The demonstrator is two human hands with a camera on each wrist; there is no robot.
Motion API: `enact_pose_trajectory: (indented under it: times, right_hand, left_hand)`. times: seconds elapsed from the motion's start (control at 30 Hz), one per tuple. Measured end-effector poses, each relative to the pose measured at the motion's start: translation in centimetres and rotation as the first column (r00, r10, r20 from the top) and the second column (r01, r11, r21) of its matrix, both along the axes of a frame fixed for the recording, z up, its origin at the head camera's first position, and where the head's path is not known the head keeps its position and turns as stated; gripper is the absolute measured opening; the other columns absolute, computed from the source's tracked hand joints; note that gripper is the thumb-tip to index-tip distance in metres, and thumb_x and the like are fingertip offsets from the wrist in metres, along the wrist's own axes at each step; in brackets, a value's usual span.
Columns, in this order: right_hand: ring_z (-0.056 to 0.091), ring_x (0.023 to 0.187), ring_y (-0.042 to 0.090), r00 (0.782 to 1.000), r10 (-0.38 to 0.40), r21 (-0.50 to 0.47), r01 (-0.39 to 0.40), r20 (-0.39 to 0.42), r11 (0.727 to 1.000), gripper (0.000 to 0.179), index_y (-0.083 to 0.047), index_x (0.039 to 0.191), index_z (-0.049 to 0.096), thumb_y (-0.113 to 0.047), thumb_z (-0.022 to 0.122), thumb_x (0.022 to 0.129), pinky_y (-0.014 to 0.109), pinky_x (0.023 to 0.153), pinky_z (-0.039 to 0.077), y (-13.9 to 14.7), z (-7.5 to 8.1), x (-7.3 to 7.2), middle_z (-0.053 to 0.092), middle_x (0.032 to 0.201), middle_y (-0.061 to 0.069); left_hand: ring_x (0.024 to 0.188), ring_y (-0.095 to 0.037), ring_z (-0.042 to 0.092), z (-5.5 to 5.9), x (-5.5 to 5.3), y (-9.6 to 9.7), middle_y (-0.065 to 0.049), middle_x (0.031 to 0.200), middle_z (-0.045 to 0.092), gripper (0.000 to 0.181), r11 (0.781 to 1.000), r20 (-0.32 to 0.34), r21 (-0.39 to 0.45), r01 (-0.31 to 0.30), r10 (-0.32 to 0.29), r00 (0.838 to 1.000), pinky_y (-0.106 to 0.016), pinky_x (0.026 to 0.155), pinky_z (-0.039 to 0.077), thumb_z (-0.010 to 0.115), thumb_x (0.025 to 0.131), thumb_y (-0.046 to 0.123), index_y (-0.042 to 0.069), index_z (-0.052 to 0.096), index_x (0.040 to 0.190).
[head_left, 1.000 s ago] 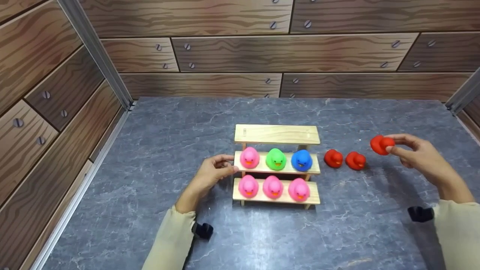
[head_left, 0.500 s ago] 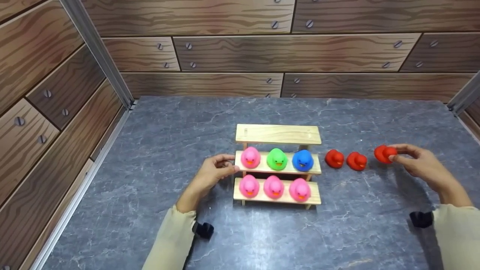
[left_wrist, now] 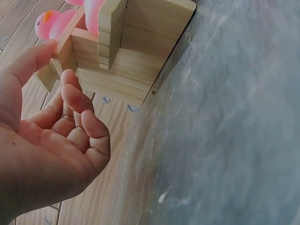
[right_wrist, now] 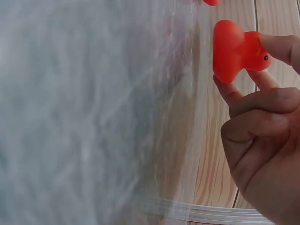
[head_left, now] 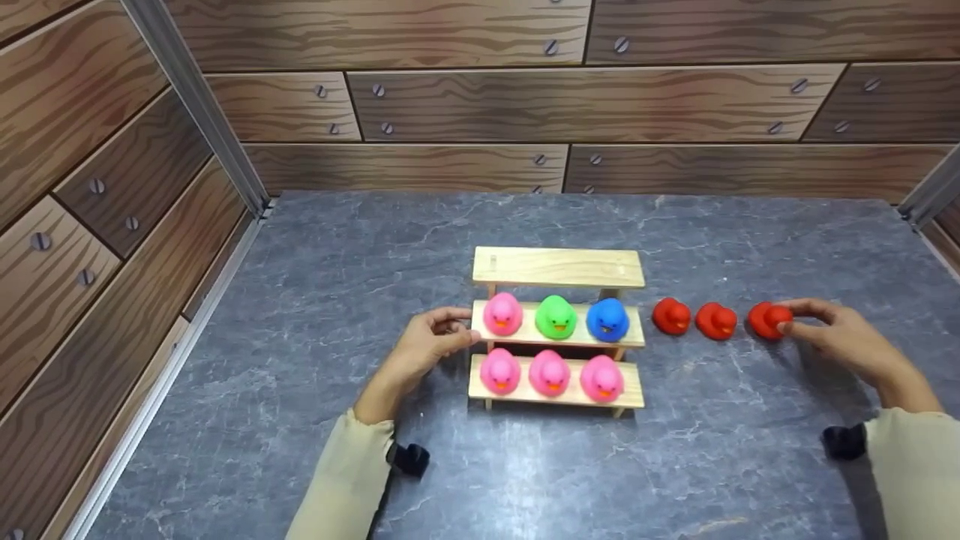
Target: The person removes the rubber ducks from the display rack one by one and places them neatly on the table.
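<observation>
A small three-tier wooden stand (head_left: pixel 559 267) is at the middle of the table. My left hand (head_left: pixel 421 346) pinches the left end of its middle shelf; in the left wrist view the thumb (left_wrist: pixel 35 61) lies against the wood, other fingers curled. On that shelf sit a pink rubber duck (head_left: pixel 502 315), a green one (head_left: pixel 556 318) and a blue one (head_left: pixel 608 320). Three pink ducks (head_left: pixel 550 374) line the bottom shelf. With thumb and fingertips, my right hand (head_left: pixel 855 346) holds a red rubber duck (head_left: pixel 766 320) by its head, low at the table to the stand's right.
Two more red ducks, a left one (head_left: pixel 671 316) and a right one (head_left: pixel 717 322), stand between the stand and my right hand. The grey marbled table (head_left: pixel 360 247) is bounded by wood-patterned walls (head_left: pixel 450 105) at the back and left.
My right hand has lowered the red duck toward the table, bringing it into line with the other two red ducks. The left hand has kept its place at the stand.
</observation>
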State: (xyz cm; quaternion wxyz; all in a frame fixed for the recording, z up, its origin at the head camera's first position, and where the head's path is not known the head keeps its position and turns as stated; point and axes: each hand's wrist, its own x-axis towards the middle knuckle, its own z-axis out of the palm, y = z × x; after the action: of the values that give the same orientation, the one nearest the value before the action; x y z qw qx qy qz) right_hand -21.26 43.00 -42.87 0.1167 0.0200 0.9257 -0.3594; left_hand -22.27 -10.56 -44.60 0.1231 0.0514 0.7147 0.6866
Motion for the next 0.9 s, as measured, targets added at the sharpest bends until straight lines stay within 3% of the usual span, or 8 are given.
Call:
enact_pose_trajectory:
  times: [0.17,0.43,0.9]
  right_hand:
    - [0.045,0.08,0.006,0.999,0.035,0.023,-0.036,0.039,0.999,0.062,0.003,0.139,0.04,-0.04,0.054,0.096,0.024,0.065,0.042,-0.26,0.27,-0.27,0.034,0.142,0.03]
    - [0.04,0.055,0.006,0.997,0.051,0.007,-0.051,0.064,0.999,0.06,0.005,0.141,0.037,-0.034,0.052,0.098,0.026,0.054,0.041,-0.42,0.32,-0.47,0.038,0.134,0.03]
    - [0.05,0.065,0.006,0.996,0.044,-0.006,-0.043,0.081,0.999,0.062,0.006,0.142,0.035,-0.032,0.054,0.097,0.025,0.06,0.047,-0.23,-0.04,-0.17,0.039,0.136,0.032]
  left_hand:
    - [0.06,-0.004,0.044,0.07,0.08,0.11,0.005,0.076,0.056,0.041,1.0,0.01,-0.001,-0.015,0.015,1.0,-0.018,0.053,0.034,0.069,0.08,0.002,-0.008,0.059,0.119]
    - [0.06,-0.005,0.044,0.11,0.04,0.03,0.004,0.076,0.056,0.042,1.0,0.0,-0.009,-0.005,0.005,1.0,-0.019,0.053,0.034,0.07,0.081,0.005,-0.007,0.059,0.119]
    - [0.063,-0.006,0.046,0.17,0.13,-0.07,0.003,0.078,0.057,0.042,1.0,-0.001,-0.018,0.013,-0.013,1.0,-0.02,0.055,0.037,0.07,0.081,0.006,-0.007,0.059,0.12]
